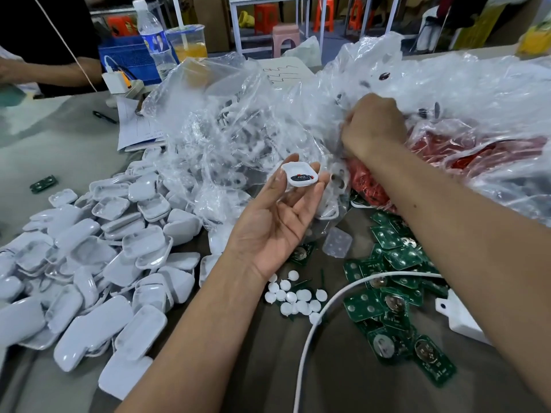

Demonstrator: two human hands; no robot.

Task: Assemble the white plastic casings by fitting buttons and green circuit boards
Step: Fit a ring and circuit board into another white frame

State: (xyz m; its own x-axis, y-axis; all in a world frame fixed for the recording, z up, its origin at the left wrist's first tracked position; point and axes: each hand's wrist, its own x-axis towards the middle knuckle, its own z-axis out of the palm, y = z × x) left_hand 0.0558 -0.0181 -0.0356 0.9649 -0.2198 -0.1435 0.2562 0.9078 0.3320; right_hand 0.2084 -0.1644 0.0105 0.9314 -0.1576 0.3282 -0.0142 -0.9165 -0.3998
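Along the left of the grey table (pixel 74 120) lies a large heap of white plastic casings (pixel 98 263), many with their hollow sides up, and a single green board (pixel 43 183) sits apart at the far left. Near the middle, the left hand (pixel 280 222) is raised palm up, its thumb and fingertips pinching a white casing half (pixel 299 174) that has a dark part with a red spot inside it. Just below that hand, a cluster of small white round buttons (pixel 293 296) rests on the table, with a white cable (pixel 325 317) curving past it. Right of the buttons spreads a pile of green circuit boards (pixel 396 296) carrying coin cells. Farther right and beyond, the right hand (pixel 374 123) is thrust into a crumpled clear plastic bag (pixel 447 93), fingers curled; whether they grip anything I cannot tell. Red parts (pixel 369 180) show through the bag beneath the wrist.
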